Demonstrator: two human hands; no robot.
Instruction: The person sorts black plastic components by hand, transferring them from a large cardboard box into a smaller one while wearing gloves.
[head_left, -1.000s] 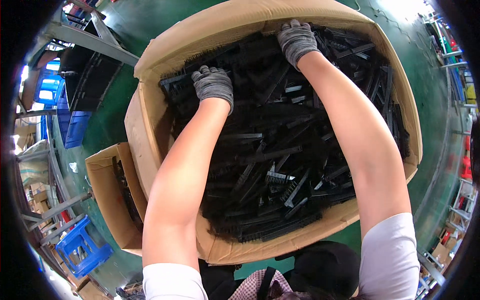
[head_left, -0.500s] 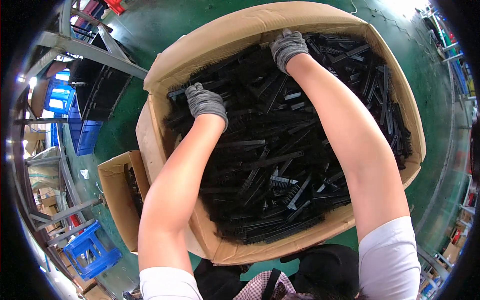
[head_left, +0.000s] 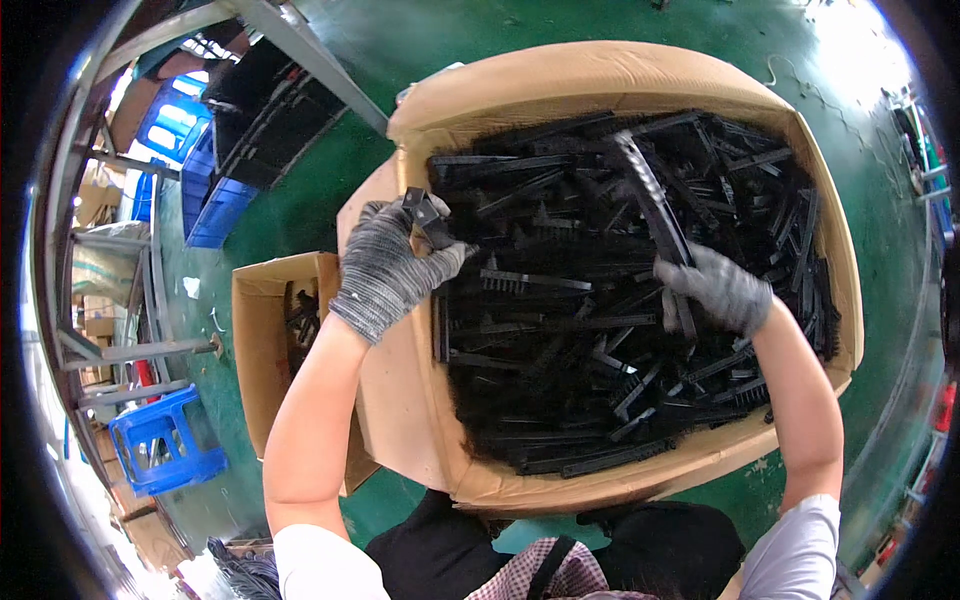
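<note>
In the head view, the long black strip (head_left: 652, 190) could be tipping if the right hand (head_left: 722, 290) is gripping it too off-centre; those curled fingers are seemingly, through blur, holding its lower part, most extending beyond them. Both hands are pointing inward, the left hand (head_left: 388, 265) holding a black piece (head_left: 428, 217) between bent fingers and thumb

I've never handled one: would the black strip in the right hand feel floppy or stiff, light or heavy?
The strip is likely stiff: it juts out straight beyond the right hand. It looks light for its length, being slim and held one-handed.
</note>
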